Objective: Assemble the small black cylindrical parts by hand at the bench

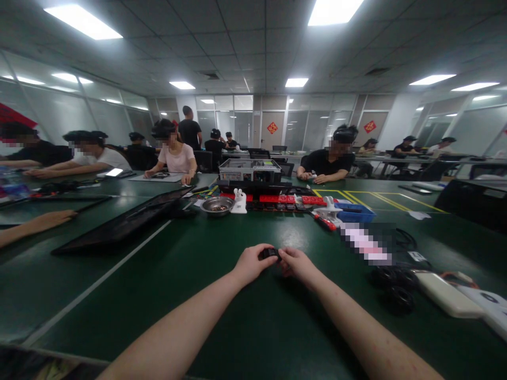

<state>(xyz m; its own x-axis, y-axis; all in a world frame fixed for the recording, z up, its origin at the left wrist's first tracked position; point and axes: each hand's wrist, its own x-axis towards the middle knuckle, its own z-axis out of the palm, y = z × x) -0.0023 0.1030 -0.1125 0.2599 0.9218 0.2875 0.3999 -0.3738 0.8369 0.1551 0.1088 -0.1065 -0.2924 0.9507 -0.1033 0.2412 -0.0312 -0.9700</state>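
Note:
Both my hands meet over the green table (222, 316) in front of me. My left hand (251, 264) and my right hand (298, 265) are both closed around a small black part (270, 253), pinched between their fingers. The part is too small to make out in detail. Beyond my hands lie a steel bowl (216, 206), a row of red pieces (293, 199) on a black strip, and two white holders (240, 201).
A black panel (127, 219) lies to the left, a computer case (249, 170) at the back, a blue tray (356, 212) and red-handled tool (325, 221) to the right. Black wheels (396, 287) and white devices (447, 295) sit at right. Several people sit around the tables; a person's hand (55, 217) rests at left.

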